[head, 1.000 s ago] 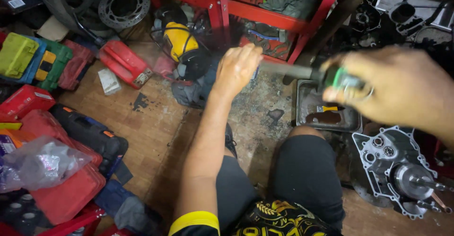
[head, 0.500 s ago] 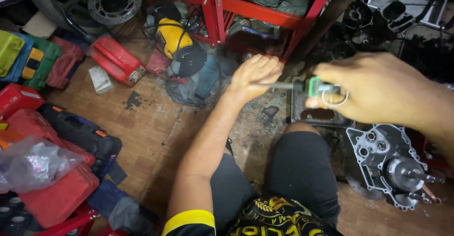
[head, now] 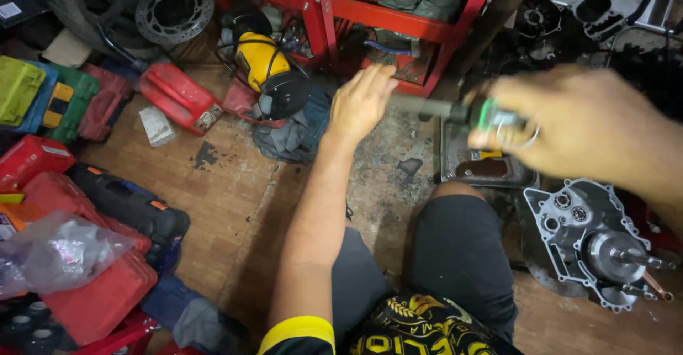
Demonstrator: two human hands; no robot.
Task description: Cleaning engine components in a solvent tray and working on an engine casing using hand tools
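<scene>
Gripped at both ends, a blurred tool with a grey shaft and green handle (head: 455, 109) spans the space above the floor between the two hands. Far left, red tool cases (head: 85, 269) and a clear plastic bag (head: 60, 252) crowd the wooden floor, with a yellow power tool (head: 265, 67) lying on rags beside a red metal rack (head: 398, 13). Left hand (head: 363, 102) is stretched forward, fingers curled about the shaft's far tip. Right hand (head: 576, 131), close to the camera and blurred, is wrapped tight around the green handle. Below it sits a dark metal tray (head: 484, 166), and further right a grey engine crankcase (head: 594, 241) rests on the floor.
</scene>
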